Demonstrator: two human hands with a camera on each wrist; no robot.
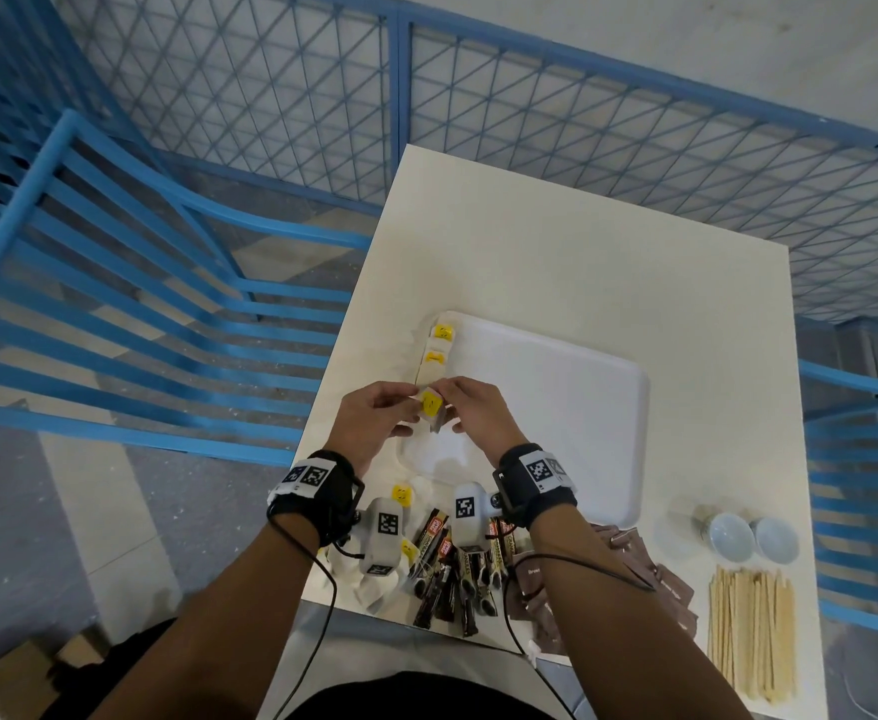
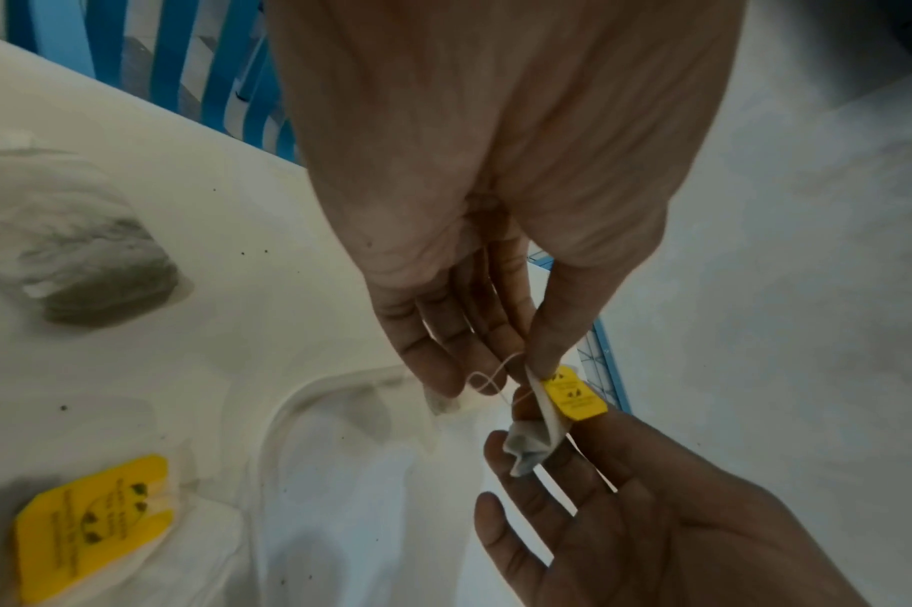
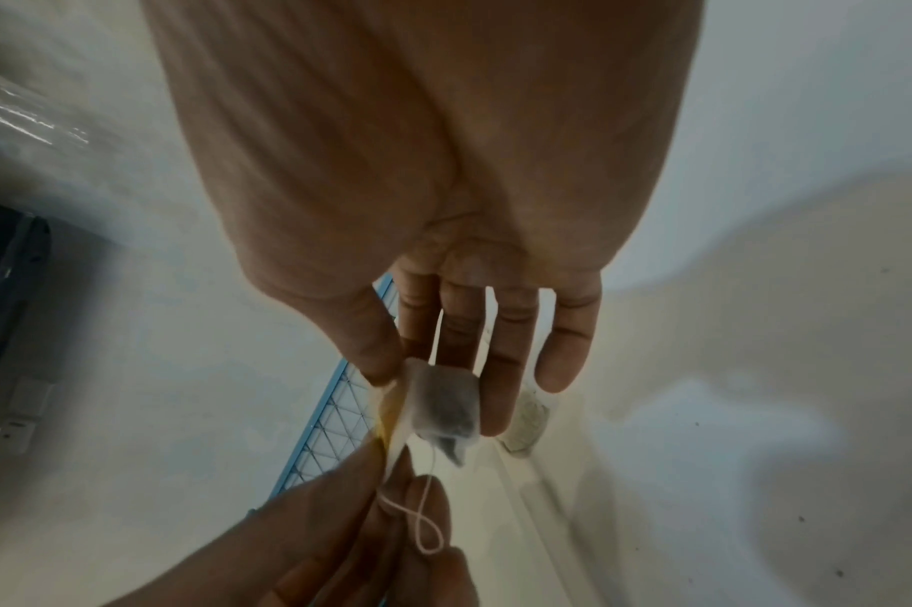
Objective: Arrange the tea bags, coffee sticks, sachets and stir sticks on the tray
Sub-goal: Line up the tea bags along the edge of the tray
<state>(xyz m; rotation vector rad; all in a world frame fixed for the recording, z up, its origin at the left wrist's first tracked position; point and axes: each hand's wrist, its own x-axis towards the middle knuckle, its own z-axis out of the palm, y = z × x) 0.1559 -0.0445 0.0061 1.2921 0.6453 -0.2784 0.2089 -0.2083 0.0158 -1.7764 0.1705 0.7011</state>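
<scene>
The left hand (image 1: pixel 369 426) pinches the yellow tag end of a tea bag (image 1: pixel 432 407) above the tray's (image 1: pixel 582 407) near left corner. The bag's long axis runs from the tag down toward the person. The right hand (image 1: pixel 478 413) pinches the bag itself between thumb and fingers. Two tea bags (image 1: pixel 439 345) lie along the tray's left edge; the tray's right part is bare. Stir sticks (image 1: pixel 751 631) lie far right, lengthwise toward the person.

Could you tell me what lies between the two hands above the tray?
A tea bag with a yellow tag, pinched by the left hand and the right hand; clearest in the head view.
</scene>
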